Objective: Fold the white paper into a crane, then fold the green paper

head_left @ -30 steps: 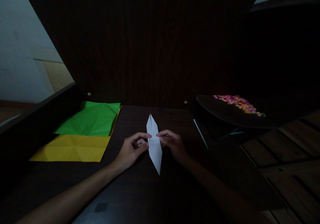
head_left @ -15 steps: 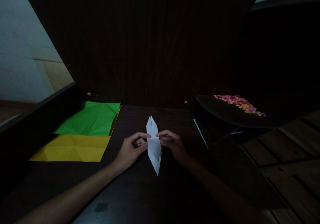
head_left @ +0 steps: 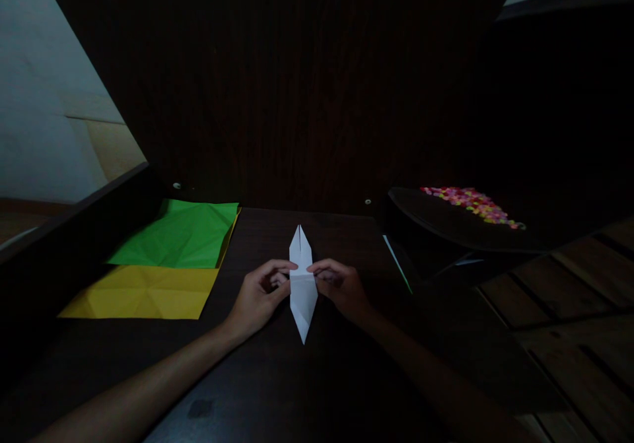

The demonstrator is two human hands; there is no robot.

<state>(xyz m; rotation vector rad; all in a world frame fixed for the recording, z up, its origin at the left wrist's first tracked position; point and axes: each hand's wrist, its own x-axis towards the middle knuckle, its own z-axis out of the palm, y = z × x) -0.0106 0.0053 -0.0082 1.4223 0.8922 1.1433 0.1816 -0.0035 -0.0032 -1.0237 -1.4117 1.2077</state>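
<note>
- I judge the step as shaping the folded white paper (head_left: 302,284), a long narrow diamond lying mid-table (head_left: 277,377).
- My left hand (head_left: 257,296) and right hand (head_left: 343,288) pinch its waist from either side, fingers clamped on the edges.
- Next calls for even pressure, keeping the points aligned.
- Both forearms angle inward, low over the tabletop.

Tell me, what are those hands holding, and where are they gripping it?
A folded white paper, long and pointed at both ends. The left hand and right hand each pinch a side edge near its middle.
</note>
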